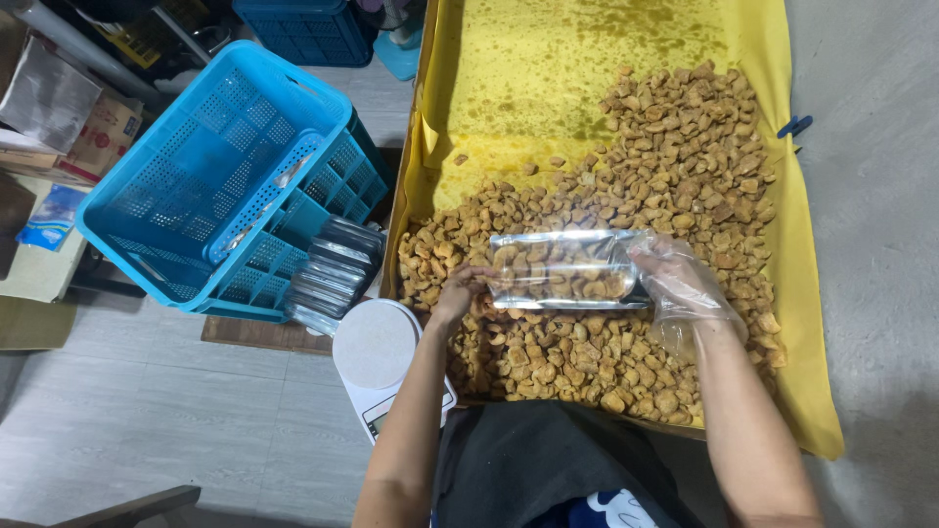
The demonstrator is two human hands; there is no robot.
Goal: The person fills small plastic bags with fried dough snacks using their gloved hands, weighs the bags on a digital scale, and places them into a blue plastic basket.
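At frame centre, a gloved right hand (680,279) is gripping a clear pouch (567,271) flat over the fried snacks (675,156); the bare left hand (458,291) is pinching its mouth. Holding it level, mouth wide, should limit spills.

So I'm holding this clear plastic pouch (567,270) sideways over the tray (804,323), flat and roughly level, shiny silver along its top edge. It's already sitting partly full of the fried golden-brown snack chunks (675,166), you can see them through the film. My right hand (682,279), wearing a thin see-through glove, is gripping the pouch's right end, and my bare left hand (458,291) is pinching the left end. The loose chunks are lying heaped on yellow paper, crowding the tray's near and right edges, thinning out toward the far left corner.
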